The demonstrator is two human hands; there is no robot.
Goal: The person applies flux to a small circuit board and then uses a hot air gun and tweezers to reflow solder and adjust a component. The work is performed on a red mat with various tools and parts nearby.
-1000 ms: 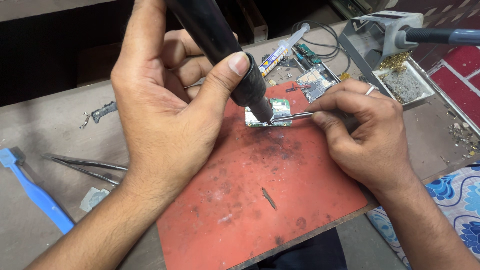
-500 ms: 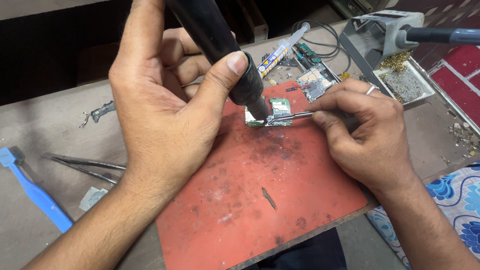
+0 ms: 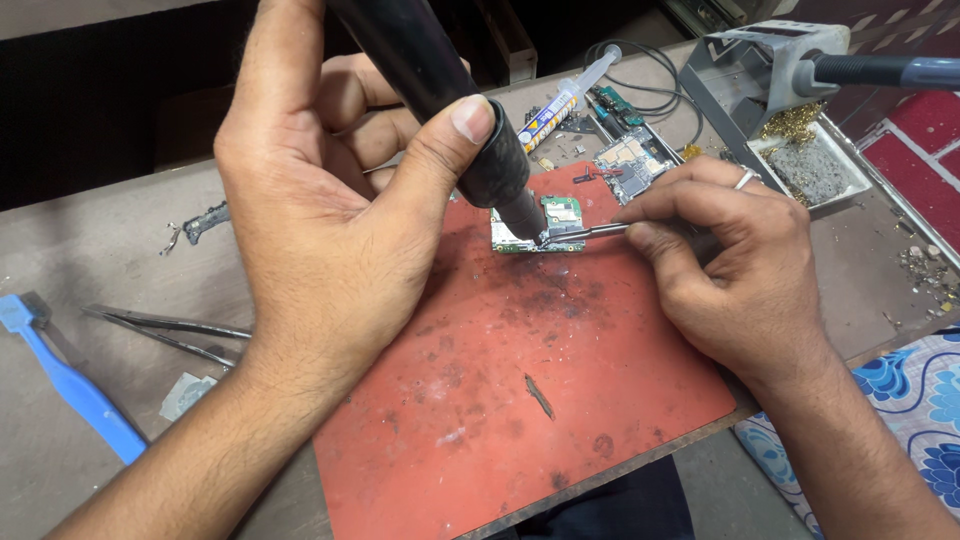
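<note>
My left hand (image 3: 320,210) grips a thick black hot-air wand (image 3: 440,90), its nozzle pointing down onto a small green circuit board (image 3: 560,215). The board lies at the far edge of a stained red work mat (image 3: 520,400). My right hand (image 3: 740,270) pinches metal tweezers (image 3: 590,232), whose tips touch the board right beside the nozzle. A ring shows on one finger of the right hand.
A second circuit board (image 3: 630,160), a syringe tube (image 3: 560,100) and black cables lie behind the mat. At right stands a soldering iron holder (image 3: 770,60) with a tray of brass wool (image 3: 800,150). Spare tweezers (image 3: 160,330) and a blue plastic tool (image 3: 70,385) lie at left.
</note>
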